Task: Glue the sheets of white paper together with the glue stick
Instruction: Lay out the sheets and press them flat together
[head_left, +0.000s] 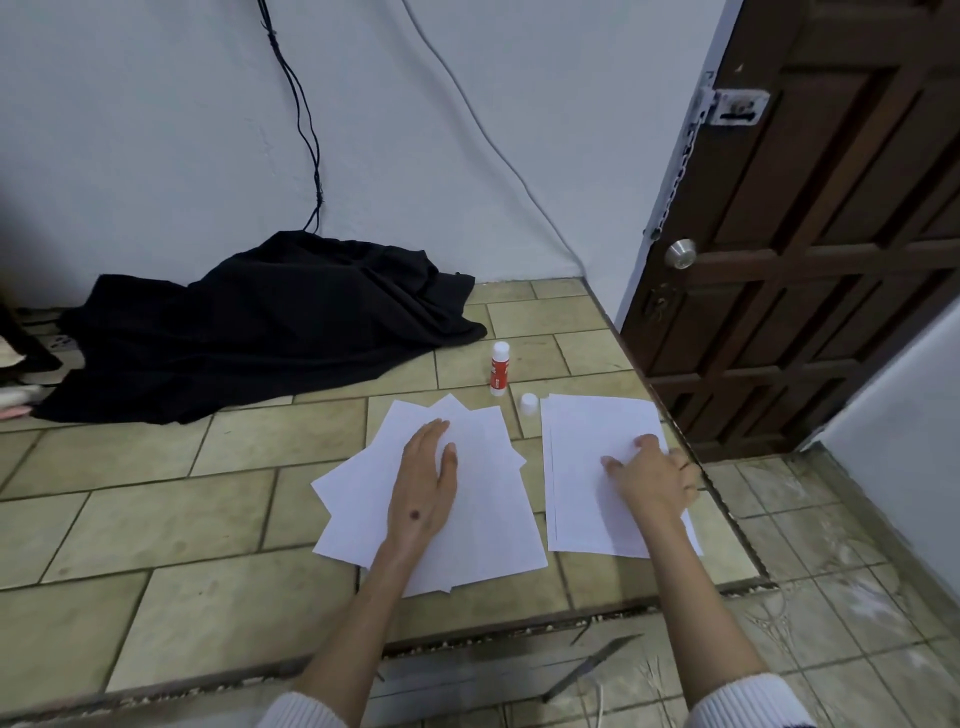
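A fanned pile of loose white sheets (483, 519) lies on the tiled floor, and my left hand (426, 480) rests flat on it with straight fingers. To the right lies a neater stack of white paper (582, 499). My right hand (652, 478) presses on this stack with its fingers spread and bent at the tips. Behind the papers the red and white glue stick (500, 368) stands upright with its cap off. Its white cap (529, 404) sits on the floor beside the right stack's far corner.
A heap of black cloth (260, 322) lies against the wall at the back left. A dark wooden door (810, 234) stands at the right. The tiled platform ends in a step edge (727, 499) just right of the right stack and in front of me.
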